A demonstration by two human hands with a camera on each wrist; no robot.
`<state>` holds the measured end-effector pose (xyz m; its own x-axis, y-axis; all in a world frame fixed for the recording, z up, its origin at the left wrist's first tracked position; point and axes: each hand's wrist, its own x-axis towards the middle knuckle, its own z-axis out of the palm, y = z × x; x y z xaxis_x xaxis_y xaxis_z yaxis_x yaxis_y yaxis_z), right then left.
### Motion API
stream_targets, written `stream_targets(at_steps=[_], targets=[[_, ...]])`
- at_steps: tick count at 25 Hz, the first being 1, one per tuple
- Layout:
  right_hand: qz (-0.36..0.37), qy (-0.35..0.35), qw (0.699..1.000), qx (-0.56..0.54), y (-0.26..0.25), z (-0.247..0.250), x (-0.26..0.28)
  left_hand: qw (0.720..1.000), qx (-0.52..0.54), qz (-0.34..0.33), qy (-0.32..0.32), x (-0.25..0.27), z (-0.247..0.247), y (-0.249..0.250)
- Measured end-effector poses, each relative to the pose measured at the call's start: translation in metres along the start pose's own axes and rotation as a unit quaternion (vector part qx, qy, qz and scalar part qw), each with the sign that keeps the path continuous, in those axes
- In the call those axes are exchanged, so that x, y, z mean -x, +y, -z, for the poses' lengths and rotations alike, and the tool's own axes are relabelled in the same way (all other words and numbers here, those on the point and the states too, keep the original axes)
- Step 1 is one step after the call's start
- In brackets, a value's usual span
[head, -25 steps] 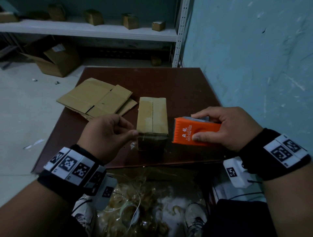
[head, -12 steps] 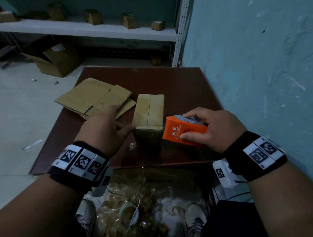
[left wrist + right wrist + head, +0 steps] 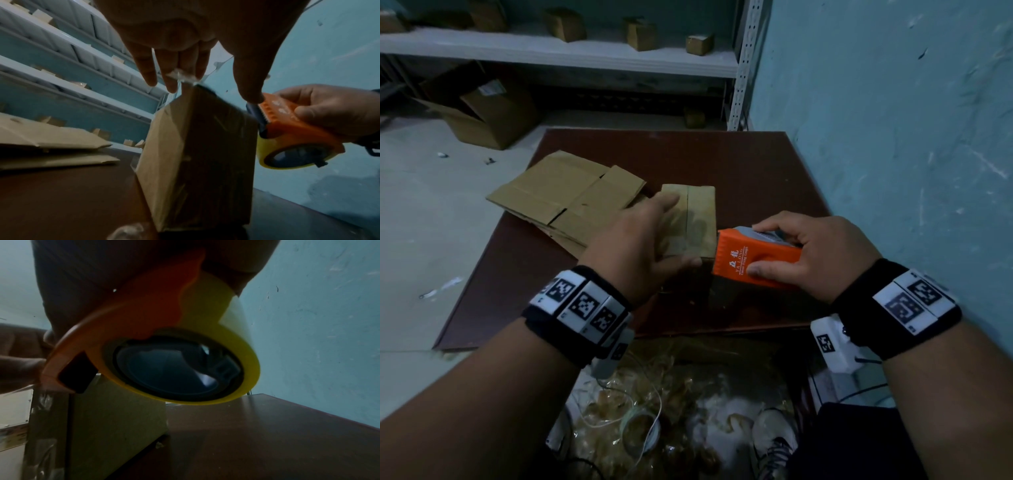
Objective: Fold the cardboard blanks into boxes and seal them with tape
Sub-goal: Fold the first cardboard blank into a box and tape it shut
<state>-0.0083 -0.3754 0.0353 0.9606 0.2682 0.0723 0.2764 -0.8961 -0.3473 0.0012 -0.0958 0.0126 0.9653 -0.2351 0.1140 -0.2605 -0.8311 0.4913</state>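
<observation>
Taping top seam: left hand (image 3: 643, 240) flat on box (image 3: 698, 219), fingers straight; right hand (image 3: 815, 257) grip clamped on tape dispenser (image 3: 753, 260) mid-frame. Next: pull along seam w/ steady press.

A dim room; a blue wall (image 3: 893, 137) runs along the brown table's (image 3: 739, 164) right edge. White shelving (image 3: 571, 58) stands behind; pale floor (image 3: 431, 222) lies left.

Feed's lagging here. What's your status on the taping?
Left hand flat on the box top, steadying. Right hand grips the orange tape dispenser at the box's right edge. Flat blanks stacked left, clear of the work.
</observation>
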Motion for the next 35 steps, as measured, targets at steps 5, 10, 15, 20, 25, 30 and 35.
stream_targets(at_steps=[5, 10, 15, 20, 25, 30, 35], targets=[[-0.008, -0.012, 1.000, -0.007, 0.002, 0.001, 0.000, 1.000, -0.004, -0.005, -0.028, -0.007, -0.004, -0.008], [-0.033, -0.031, 0.997, -0.054, 0.011, 0.009, 0.000, 0.999, 0.044, -0.001, 0.002, -0.007, -0.009, -0.007], [-0.048, -0.043, 0.997, -0.051, 0.016, 0.016, 0.001, 0.999, 0.040, 0.012, 0.006, -0.008, -0.011, -0.004], [-0.084, -0.031, 0.996, 0.004, 0.021, 0.017, 0.002, 0.999, 0.037, 0.007, 0.013, -0.009, -0.013, -0.010], [-0.107, -0.052, 0.988, 0.100, -0.008, 0.013, -0.011, 0.999, 0.050, 0.014, 0.007, -0.011, -0.015, -0.008], [-0.176, -0.051, 0.963, 0.196, -0.002, -0.001, -0.024, 0.999, 0.041, 0.020, 0.003, -0.009, -0.013, -0.006], [-0.163, -0.010, 0.978, 0.133, 0.013, -0.027, -0.032, 1.000, 0.005, 0.001, 0.014, -0.008, -0.014, -0.005]])
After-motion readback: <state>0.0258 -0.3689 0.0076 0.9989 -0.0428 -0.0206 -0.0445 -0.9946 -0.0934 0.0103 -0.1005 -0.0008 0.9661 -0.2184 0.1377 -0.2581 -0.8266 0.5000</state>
